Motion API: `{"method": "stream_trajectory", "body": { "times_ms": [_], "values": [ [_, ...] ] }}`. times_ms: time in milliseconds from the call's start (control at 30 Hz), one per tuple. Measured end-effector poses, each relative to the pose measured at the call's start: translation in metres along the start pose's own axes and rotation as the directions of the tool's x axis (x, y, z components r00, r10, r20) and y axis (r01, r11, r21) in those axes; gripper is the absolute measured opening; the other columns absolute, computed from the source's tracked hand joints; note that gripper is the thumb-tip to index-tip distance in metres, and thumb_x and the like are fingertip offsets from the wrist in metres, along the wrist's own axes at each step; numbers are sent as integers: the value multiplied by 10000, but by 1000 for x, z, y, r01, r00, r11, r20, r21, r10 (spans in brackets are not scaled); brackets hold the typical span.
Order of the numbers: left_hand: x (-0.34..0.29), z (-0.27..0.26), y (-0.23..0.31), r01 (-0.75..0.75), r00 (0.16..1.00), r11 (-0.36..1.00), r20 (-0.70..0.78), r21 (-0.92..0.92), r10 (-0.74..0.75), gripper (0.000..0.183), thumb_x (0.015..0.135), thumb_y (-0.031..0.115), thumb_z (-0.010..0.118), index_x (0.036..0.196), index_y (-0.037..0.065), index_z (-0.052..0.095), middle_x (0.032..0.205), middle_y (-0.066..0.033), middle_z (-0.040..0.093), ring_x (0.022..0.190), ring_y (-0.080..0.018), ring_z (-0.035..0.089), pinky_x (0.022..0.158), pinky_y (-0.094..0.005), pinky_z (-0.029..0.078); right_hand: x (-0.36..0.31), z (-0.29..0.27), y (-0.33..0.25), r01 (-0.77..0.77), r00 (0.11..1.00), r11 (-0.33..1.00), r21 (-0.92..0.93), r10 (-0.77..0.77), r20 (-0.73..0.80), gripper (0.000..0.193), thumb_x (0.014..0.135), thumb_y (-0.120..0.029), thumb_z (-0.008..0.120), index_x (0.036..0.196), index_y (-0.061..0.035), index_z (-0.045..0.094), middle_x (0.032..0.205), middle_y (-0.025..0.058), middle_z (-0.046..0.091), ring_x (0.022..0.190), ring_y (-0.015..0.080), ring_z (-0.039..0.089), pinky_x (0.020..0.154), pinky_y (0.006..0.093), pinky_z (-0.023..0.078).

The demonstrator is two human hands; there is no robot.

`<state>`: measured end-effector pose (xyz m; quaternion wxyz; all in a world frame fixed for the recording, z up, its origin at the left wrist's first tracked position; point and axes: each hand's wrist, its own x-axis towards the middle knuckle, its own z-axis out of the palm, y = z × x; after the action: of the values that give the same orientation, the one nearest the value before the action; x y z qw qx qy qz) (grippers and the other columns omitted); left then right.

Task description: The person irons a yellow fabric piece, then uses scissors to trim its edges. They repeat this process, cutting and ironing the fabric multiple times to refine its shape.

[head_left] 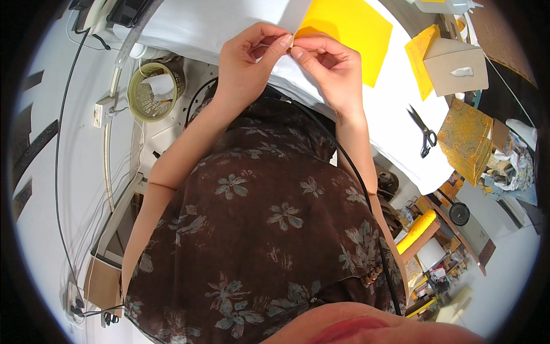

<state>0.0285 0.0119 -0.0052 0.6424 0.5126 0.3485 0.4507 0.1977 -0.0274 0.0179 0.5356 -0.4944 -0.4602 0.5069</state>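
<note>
Above the near edge of the white-covered table [395, 123], my left hand [247, 64] and my right hand [338, 71] meet fingertip to fingertip. Both are closed in a pinch on a small thin white piece [293, 42]; most of it is hidden by the fingers, so its kind does not show. Behind my right hand lies a flat yellow sheet [366, 37], with my hand's shadow falling on it. Black-handled scissors [424, 132] rest on the white surface, off to the right of my right hand.
At the right edge lie a beige card piece [458, 60], a yellow patterned piece [421, 54] and gold patterned fabric-like pieces [467, 140]. A yellow-green wastebasket [134, 94] stands at left below the table. A black cable [358, 166] runs past my right arm.
</note>
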Motion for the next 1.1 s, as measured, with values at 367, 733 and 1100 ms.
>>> {"method": "stream_trajectory", "body": {
  "times_ms": [367,733,1100],
  "values": [
    [0,1,1,30,1000,999,7,-37,-29,188,1032,118,659,1159,-21,670,1062,-46,700,1005,-109,660,934,-257,528,1,0,-2,60,998,998,3,-60,8,150,904,77,729,1053,73,748,1051,107,724,946,163,708,880,282,576],
    [-3,7,1,-19,1000,998,-13,-61,19,147,1046,105,634,1152,6,655,1057,-9,680,1026,-79,621,933,-242,489,-2,12,-5,89,993,995,-44,-92,-73,113,883,74,738,995,60,739,988,86,717,898,138,696,862,282,573],
    [-3,8,3,0,1000,995,12,-104,1,175,1053,142,629,1163,8,649,1046,-14,683,990,-90,629,928,-253,495,-3,12,-6,86,995,995,43,-84,-58,92,917,70,696,1003,60,725,970,61,713,882,114,672,822,260,549]
  ]
}}
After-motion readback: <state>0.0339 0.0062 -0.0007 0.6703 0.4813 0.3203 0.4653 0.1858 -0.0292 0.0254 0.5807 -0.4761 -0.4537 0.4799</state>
